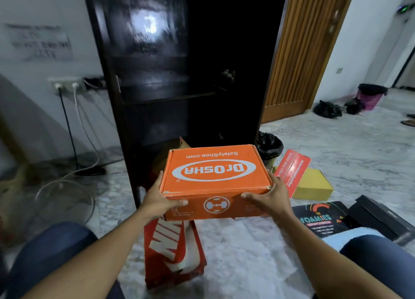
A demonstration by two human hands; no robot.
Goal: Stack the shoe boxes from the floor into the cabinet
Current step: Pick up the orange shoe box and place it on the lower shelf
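The orange Dr.Osha shoe box [213,175] is up off the floor, right in front of the cabinet [157,74], low down by its dark open side. We hold it with both hands. Our left hand [160,199] grips the near left corner, thumb on the front and fingers up the side. Our right hand [269,197] grips the near right corner the same way. The box is almost flat and its lid is shut.

We think this is the carrying step: the box is lifted but not yet inside the cabinet. Next we need to push it forward into the dark opening, keep it flat, and set it down. It is too dark in there to tell what is inside.

In front of the cabinet, under our box, a red Nike box [173,249] lies on the floor. To the right of the cabinet lie a yellow box [314,184] and a black Foamies box [321,217], so more are left.
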